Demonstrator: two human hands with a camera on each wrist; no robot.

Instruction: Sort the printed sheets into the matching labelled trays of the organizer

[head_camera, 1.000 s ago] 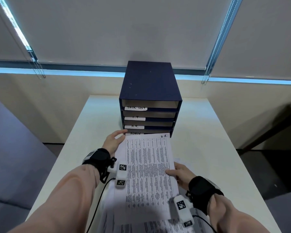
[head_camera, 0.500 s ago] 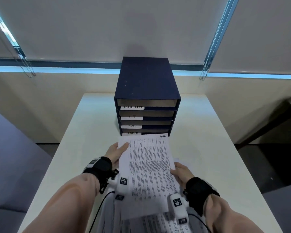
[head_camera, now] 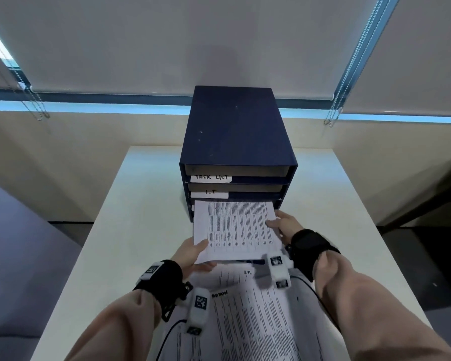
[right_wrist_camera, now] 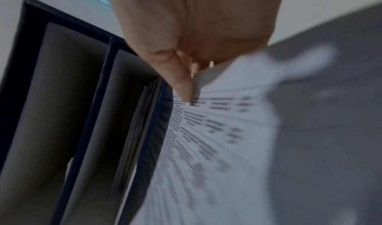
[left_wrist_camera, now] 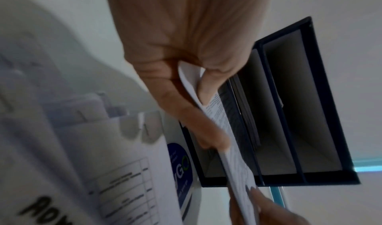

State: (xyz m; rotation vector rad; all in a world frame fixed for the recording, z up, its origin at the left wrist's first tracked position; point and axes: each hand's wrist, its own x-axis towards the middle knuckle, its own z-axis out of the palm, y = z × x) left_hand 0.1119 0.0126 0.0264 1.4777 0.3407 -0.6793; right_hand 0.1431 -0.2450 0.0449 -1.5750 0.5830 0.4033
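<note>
A dark blue organizer (head_camera: 235, 131) with stacked trays stands at the back of the white table (head_camera: 130, 230). Its top trays carry the labels TASK LIST (head_camera: 211, 177) and I.T (head_camera: 209, 194). I hold one printed sheet (head_camera: 236, 227) by both side edges, with its far edge at the mouth of the third tray, which hides the lower labels. My left hand (head_camera: 193, 252) pinches the near left corner, thumb on top. My right hand (head_camera: 280, 225) pinches the right edge. The left wrist view shows the sheet (left_wrist_camera: 215, 107) pinched in front of the organizer (left_wrist_camera: 289, 114).
Several more printed sheets (head_camera: 245, 313) lie in a loose pile on the table in front of me, one marked ADMIN. Behind the table are a wall and closed window blinds (head_camera: 219, 43). Grey floor drops away on both sides of the table.
Both hands have carried the sheet forward, from above the pile to the organizer's front. Its far edge now meets the third tray and covers the lower labels.
</note>
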